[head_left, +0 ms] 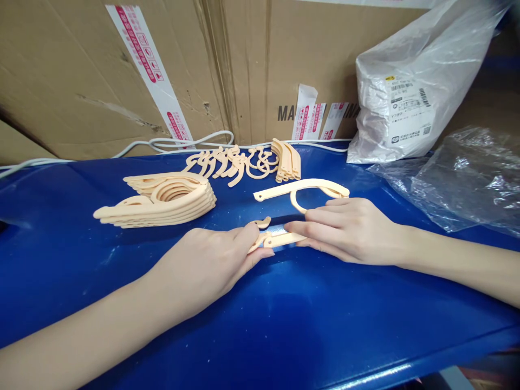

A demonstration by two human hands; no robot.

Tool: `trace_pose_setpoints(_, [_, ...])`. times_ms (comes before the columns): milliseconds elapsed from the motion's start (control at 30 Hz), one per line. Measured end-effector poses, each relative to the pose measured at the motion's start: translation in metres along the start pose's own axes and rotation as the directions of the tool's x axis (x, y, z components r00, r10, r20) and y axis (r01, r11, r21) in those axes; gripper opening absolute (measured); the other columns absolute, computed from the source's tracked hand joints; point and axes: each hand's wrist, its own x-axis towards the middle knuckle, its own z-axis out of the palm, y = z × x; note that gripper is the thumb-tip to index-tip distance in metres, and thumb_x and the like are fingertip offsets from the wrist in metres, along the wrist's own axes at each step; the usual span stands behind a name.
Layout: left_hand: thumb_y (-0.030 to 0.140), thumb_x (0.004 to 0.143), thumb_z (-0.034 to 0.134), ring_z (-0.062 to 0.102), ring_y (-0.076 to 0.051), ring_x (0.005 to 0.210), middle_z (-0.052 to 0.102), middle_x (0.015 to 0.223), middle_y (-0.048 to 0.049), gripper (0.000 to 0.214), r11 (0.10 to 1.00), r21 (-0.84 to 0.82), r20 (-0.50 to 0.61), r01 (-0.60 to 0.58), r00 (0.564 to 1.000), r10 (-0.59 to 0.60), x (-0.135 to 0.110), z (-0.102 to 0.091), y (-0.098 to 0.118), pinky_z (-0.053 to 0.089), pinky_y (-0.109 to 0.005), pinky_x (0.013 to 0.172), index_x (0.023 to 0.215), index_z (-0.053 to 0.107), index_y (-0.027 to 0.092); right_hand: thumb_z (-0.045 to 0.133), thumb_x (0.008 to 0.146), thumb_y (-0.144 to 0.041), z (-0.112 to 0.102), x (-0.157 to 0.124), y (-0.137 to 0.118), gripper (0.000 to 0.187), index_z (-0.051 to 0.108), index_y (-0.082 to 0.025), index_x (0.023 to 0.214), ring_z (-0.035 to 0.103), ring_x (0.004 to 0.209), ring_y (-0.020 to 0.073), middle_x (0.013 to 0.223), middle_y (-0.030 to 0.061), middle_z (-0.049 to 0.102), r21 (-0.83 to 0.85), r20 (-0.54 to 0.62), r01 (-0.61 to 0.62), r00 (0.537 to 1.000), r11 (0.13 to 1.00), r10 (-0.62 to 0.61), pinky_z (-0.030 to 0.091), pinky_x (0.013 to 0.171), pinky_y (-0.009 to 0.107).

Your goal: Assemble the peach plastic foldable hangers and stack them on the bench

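My left hand (219, 254) is closed, pinching a small curved cream plastic piece that looks like a hanger hook (263, 222); most of it hides behind my fingers. My right hand (357, 230) is closed around a cream plastic hanger arm (284, 239), whose holed end meets the piece in my left fingers. Just beyond my right fingers is another cream hanger arm (280, 190) with a curved hook part (298, 203), partly covered by that hand; whether it is touched, I cannot tell.
At left lies a stack of folded hangers (162, 214). Loose hooks (221, 162) and a bundle of arms (287, 160) sit farther back on the blue table (244, 336). Behind are cardboard boxes (260, 65), a white cable (134, 145), a labelled bag (414, 92) and clear plastic wrap (467, 184).
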Motion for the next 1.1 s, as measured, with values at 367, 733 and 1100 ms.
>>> trace_pose_setpoints(367, [0.040,0.105,0.018,0.060,-0.018,0.039,0.060,0.054,-0.0003,0.048,0.999,0.037,0.010,-0.036,0.999,0.036,-0.0018,0.0014,0.0005,0.033,-0.029,0.035,0.082,0.052,0.016,0.036,0.104,-0.030,0.0001,-0.0012,0.0004,0.032,0.064,-0.015,0.107,0.059,0.056,0.0108,0.069,-0.0020,0.065,0.002,0.003,0.018,1.000,1.000,-0.018,0.040,0.052,0.027])
trace_pose_setpoints(733, [0.030,0.105,0.018,0.055,-0.016,0.038,0.056,0.051,-0.0001,0.048,0.992,0.119,-0.033,-0.051,0.998,0.055,0.0002,-0.0059,0.0046,0.030,-0.029,0.037,0.071,0.050,0.018,0.041,0.103,-0.032,-0.0085,-0.0017,-0.0052,0.029,0.064,-0.015,0.108,0.070,0.073,0.0132,0.091,0.0033,0.075,0.247,0.036,-0.132,0.991,0.960,0.127,0.051,0.063,0.024])
trace_pose_setpoints(1100, [0.035,0.103,0.029,0.049,-0.016,0.043,0.051,0.056,0.0021,0.035,1.000,0.024,-0.075,-0.007,0.997,0.009,-0.0036,0.0003,0.0038,0.029,-0.028,0.042,0.082,0.051,0.017,0.036,0.103,-0.028,-0.0007,0.0014,-0.0045,0.027,0.060,-0.014,0.101,0.064,0.064,0.0132,0.080,0.0025,0.070,0.200,0.027,-0.085,0.996,0.976,0.082,0.048,0.060,0.025])
